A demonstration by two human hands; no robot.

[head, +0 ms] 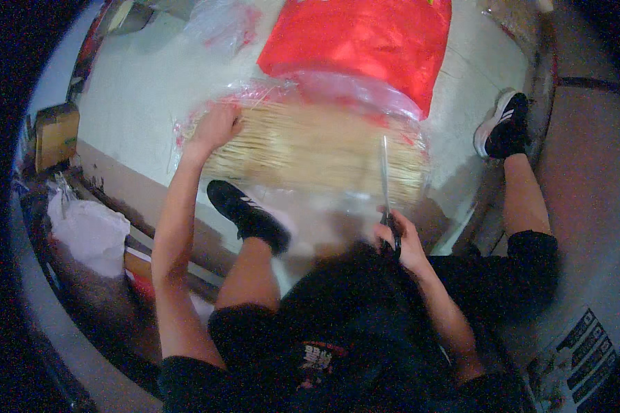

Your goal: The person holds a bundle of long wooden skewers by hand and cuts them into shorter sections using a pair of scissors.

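A wide layer of thin, pale wooden sticks (pixel 310 144), like skewers, lies on the floor before me with clear and red plastic film (pixel 261 93) around its edges. My left hand (pixel 219 124) is curled at the far left end of the sticks, against the film; whether its fingers pinch anything is hidden. My right hand (pixel 405 240) grips the dark handles of a pair of scissors (pixel 385 170) near my lap. Their blades point away from me over the right part of the sticks and look closed together.
A large red plastic bag (pixel 361 46) lies beyond the sticks, with a crumpled clear bag (pixel 222 26) to its left. My black shoes (pixel 248 211) flank the sticks. At the left are a cardboard box (pixel 57 137) and a white bag (pixel 90 232).
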